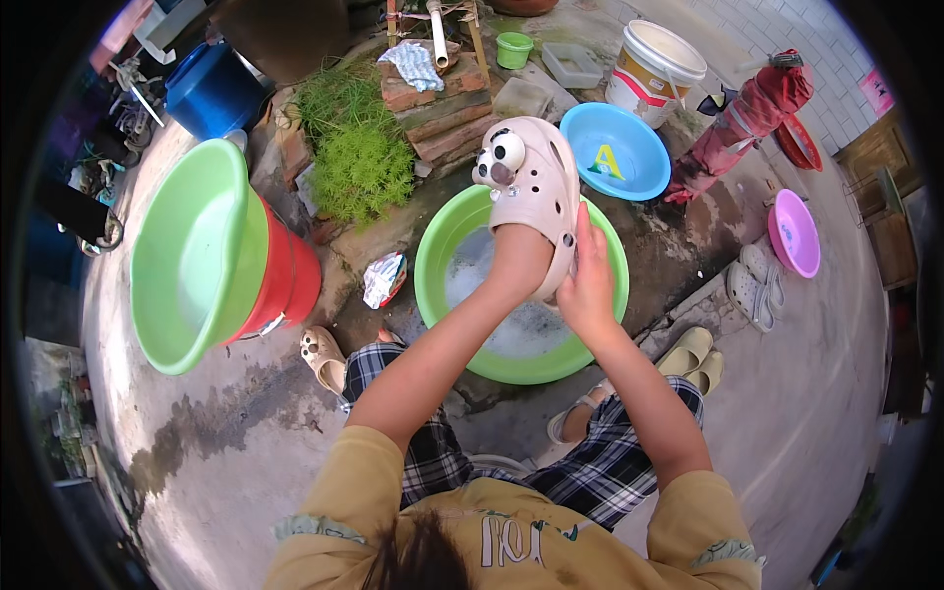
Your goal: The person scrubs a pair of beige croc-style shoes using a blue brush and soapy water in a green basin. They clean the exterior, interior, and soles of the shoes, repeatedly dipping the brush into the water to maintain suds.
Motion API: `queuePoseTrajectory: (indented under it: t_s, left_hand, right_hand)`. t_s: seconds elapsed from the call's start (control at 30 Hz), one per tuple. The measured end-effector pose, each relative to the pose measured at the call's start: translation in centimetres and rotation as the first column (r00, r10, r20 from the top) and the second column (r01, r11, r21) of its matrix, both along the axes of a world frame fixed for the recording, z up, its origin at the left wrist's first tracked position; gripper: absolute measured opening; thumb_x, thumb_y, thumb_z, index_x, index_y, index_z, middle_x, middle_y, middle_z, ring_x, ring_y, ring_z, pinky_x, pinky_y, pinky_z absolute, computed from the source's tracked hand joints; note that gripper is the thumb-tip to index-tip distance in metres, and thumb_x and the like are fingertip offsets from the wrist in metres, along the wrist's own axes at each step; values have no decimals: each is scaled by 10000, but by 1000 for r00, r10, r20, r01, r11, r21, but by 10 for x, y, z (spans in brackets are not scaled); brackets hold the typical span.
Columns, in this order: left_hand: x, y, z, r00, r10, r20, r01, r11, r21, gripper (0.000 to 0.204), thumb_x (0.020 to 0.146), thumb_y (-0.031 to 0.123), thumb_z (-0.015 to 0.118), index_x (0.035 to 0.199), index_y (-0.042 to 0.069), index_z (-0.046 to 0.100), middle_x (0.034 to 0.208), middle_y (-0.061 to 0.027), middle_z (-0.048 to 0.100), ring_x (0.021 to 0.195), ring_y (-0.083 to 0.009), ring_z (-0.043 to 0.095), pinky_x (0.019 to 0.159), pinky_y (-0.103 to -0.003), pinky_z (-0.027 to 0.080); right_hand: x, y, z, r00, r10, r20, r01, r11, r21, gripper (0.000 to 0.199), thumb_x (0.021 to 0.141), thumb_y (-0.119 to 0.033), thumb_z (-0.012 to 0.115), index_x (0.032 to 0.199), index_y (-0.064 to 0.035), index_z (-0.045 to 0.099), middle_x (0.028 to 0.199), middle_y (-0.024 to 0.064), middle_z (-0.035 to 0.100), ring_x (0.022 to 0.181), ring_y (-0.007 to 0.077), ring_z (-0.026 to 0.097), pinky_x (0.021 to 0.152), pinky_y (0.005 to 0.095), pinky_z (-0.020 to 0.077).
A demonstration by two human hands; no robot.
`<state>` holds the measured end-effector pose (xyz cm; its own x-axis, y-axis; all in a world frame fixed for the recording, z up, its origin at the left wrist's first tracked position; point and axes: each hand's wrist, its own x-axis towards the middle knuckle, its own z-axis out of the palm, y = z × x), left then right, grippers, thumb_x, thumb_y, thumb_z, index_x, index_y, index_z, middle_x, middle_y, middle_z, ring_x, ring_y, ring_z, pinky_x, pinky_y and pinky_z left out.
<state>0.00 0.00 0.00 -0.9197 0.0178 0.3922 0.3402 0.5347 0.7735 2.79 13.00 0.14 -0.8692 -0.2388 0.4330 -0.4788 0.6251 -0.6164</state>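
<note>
A pale pink clog (536,177) with a googly-eyed animal face on its toe is held over a green basin (444,241) of soapy water. My left hand (518,258) is pushed inside the clog from the heel end and holds it up. My right hand (588,280) presses against the clog's right side and sole, fingers pointing up along it. I am crouched over the basin in checked trousers and a mustard shirt. A matching clog (323,356) is on my left foot.
A second green basin (197,258) rests on a red bucket (290,277) at left. A blue basin (618,149), a white bucket (651,71), a pink basin (796,233), white clogs (755,285) and beige slippers (693,356) lie to the right. Bricks (442,103) and a green plant (356,152) stand behind.
</note>
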Motion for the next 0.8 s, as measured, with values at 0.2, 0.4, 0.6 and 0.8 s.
queuePoseTrajectory:
  t_s: [0.2,0.4,0.6,0.8]
  left_hand:
    - [10,10,11,978,-154,139,139,984,114,347,951,48,463,1281,-60,457,1064,-298,623,997,-460,600,832,-482,481]
    - [-32,6,-46,984,-4,178,-68,916,396,296,971,148,522,1245,34,522,1122,-98,606,961,-217,593,814,-351,506]
    - [-11,-11,9,820,-52,570,185,967,-178,391,951,108,476,1314,-36,497,1087,-284,641,1016,-421,617,865,-456,484]
    - [27,-27,55,938,-159,309,204,972,-120,508,949,111,491,1444,91,382,1016,-238,666,903,-421,647,771,-508,498]
  right_hand:
    - [-22,27,-13,999,-26,34,27,1000,-15,839,796,51,558,1543,-69,195,1318,201,473,1139,384,547,919,430,474]
    - [-1,-4,3,1000,-24,5,23,996,81,837,729,82,528,1517,-104,312,1243,177,522,1087,360,580,871,400,498]
    - [-28,17,-1,970,-225,-96,239,956,171,797,742,33,578,1494,-105,352,1231,149,527,1049,342,598,800,419,522]
    - [-70,48,-6,938,-207,279,327,795,-510,632,889,65,508,1493,-24,344,1434,162,486,1241,199,530,1024,316,432]
